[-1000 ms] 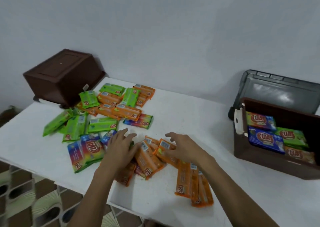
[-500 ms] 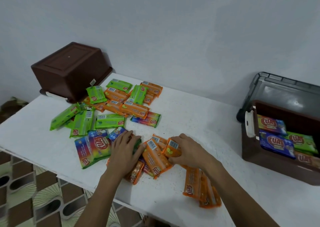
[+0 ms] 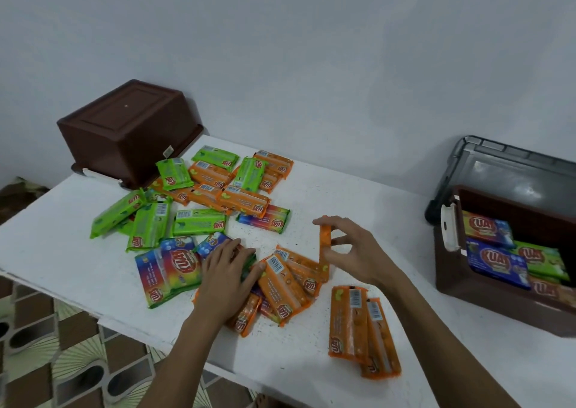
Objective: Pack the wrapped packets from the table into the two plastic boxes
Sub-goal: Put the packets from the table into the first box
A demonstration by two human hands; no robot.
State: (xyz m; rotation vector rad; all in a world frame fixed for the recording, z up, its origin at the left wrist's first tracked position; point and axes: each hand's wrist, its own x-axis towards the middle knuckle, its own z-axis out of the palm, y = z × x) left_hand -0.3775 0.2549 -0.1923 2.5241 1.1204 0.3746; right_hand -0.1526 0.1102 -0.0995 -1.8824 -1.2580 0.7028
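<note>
Green, orange and rainbow wrapped packets [image 3: 199, 223] lie scattered over the white table [image 3: 358, 195]. My right hand [image 3: 355, 251] pinches one orange packet [image 3: 325, 245], held on edge just above the pile. My left hand [image 3: 227, 270] lies flat on the packets at the near edge, fingers spread. Two orange packets [image 3: 358, 326] lie apart at the front. An open brown box [image 3: 498, 289] at the right holds several packets. A second brown box [image 3: 124, 130] stands upside down at the back left.
The grey lid [image 3: 514, 170] of the right box leans open against the wall. The table's front edge runs close to my arms, with patterned floor [image 3: 62, 361] below on the left.
My right hand has lifted an orange packet off the pile and turned it on edge. My left hand still presses on the packets. The camera has drifted slightly.
</note>
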